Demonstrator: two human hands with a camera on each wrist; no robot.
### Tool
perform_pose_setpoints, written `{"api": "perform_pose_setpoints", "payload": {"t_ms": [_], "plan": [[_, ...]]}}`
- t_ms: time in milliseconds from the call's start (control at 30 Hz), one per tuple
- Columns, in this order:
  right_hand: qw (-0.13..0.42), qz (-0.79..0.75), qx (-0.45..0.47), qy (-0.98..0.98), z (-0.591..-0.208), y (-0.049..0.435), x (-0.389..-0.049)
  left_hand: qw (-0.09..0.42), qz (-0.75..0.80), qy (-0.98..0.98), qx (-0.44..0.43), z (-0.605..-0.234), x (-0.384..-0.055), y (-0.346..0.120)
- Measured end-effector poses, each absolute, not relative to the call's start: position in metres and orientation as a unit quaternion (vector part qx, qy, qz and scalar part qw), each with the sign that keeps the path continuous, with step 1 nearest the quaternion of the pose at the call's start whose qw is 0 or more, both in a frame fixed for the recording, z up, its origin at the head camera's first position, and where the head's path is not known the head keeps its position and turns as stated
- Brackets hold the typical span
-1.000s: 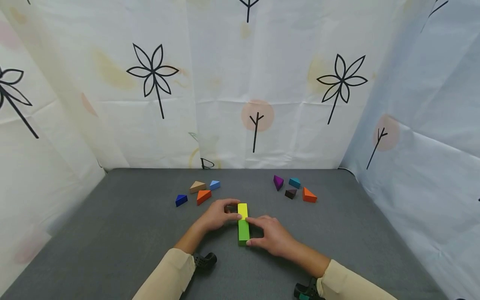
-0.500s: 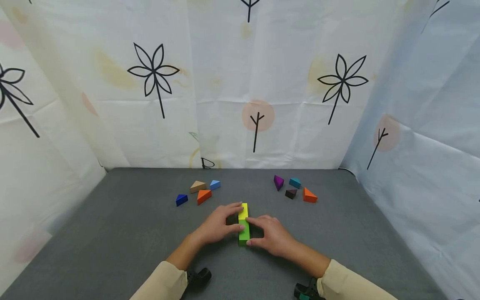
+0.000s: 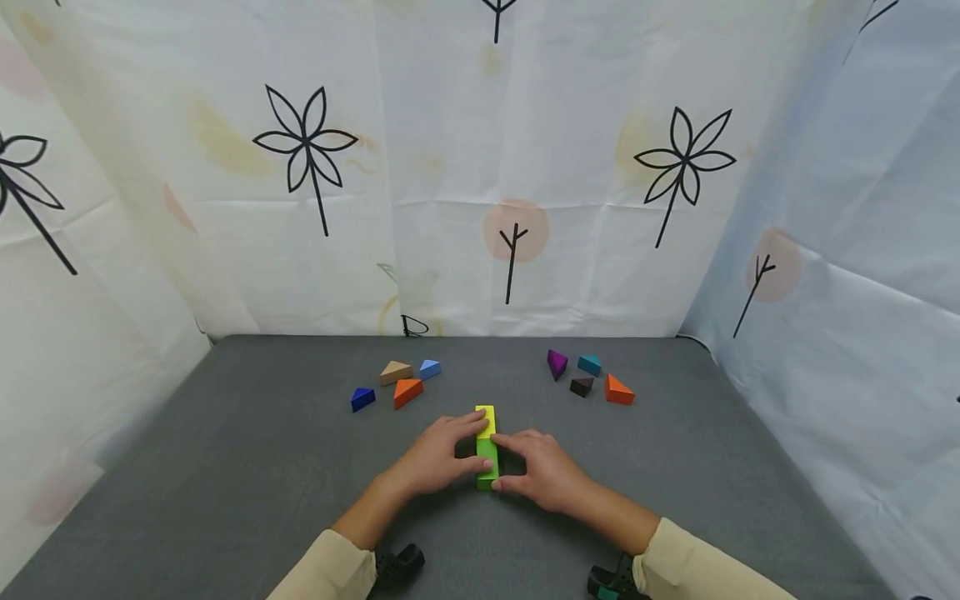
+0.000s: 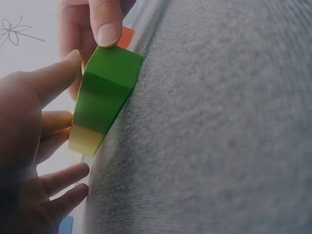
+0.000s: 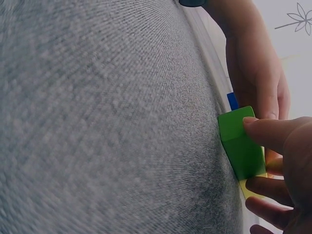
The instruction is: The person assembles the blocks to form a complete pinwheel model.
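A green block (image 3: 487,451) and a yellow block (image 3: 487,432) lie end to end in a line on the grey cloth, green nearer me. My left hand (image 3: 437,455) comes over from the left, its thumb on the green block's top and a fingertip on the yellow one. From the right, my right hand (image 3: 547,472) holds the green block, thumb at its near end and index finger beside the seam. The right wrist view shows that thumb (image 5: 268,129) against the green end face. In the left wrist view, the left fingers (image 4: 68,178) extend past the yellow block.
Back left, a tan (image 3: 396,373), a light blue (image 3: 430,369), a dark blue (image 3: 363,399) and a red-orange triangular block (image 3: 408,392) lie grouped. Purple (image 3: 557,365), teal (image 3: 589,365), dark brown (image 3: 582,387) and orange (image 3: 619,390) ones lie back right. Patterned cloth walls surround the table.
My left hand has slid toward me along the blocks; its thumb went from the yellow block onto the green one. My right hand and the blocks have stayed put.
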State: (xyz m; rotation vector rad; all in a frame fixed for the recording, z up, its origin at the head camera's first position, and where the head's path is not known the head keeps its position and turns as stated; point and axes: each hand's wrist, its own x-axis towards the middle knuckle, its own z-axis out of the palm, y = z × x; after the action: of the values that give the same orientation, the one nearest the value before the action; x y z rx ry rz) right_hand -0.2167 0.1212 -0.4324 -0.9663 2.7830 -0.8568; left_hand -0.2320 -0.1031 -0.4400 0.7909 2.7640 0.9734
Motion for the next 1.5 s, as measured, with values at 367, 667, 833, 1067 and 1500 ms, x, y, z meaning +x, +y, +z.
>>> {"api": "perform_pose_setpoints", "payload": {"t_ms": [367,667,833,1067,1500], "plan": [[0.033,-0.275,-0.318,0.907,-0.433,0.12,-0.217,0.036,0.311,0.915,0.254,-0.442,-0.23,-0.103],[0.061,-0.261,-0.321,0.908,-0.426,0.12,-0.221,0.024,0.304,0.917,0.258,-0.442,-0.229,-0.103],[0.073,-0.27,-0.338,0.898,-0.415,0.124,-0.227,0.025,0.301,0.919,0.252,-0.441,-0.229,-0.102],[0.043,-0.26,-0.346,0.901,-0.394,0.133,-0.234,0.027,0.302,0.92,0.247,-0.441,-0.229,-0.101],[-0.23,-0.254,-0.36,0.868,-0.387,0.161,-0.266,0.045,0.296,0.924,0.239,-0.441,-0.23,-0.1]]}}
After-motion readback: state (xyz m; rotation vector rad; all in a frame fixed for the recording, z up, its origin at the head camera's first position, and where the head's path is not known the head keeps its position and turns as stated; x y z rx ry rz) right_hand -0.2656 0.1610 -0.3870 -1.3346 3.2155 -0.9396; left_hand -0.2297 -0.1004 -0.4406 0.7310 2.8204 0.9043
